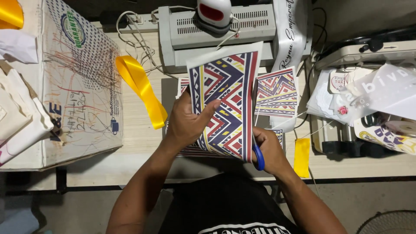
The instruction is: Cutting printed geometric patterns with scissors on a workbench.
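My left hand [187,123] holds up a printed sheet [225,99] with a zigzag pattern in navy, red, yellow and white, thumb across its front. My right hand [268,151] grips blue-handled scissors [258,157] at the sheet's lower right edge; the blades are hidden behind the paper. More sheets of the same pattern [277,93] lie flat on the desk under and to the right of the held one.
A grey laminator [186,34] with a small red-and-white iron [213,13] on it sits behind. Yellow ribbon [141,86] lies left, beside a scribbled cardboard box [73,86]. A white sash [289,34], a yellow strip [302,157] and piled printed sheets [372,95] are right.
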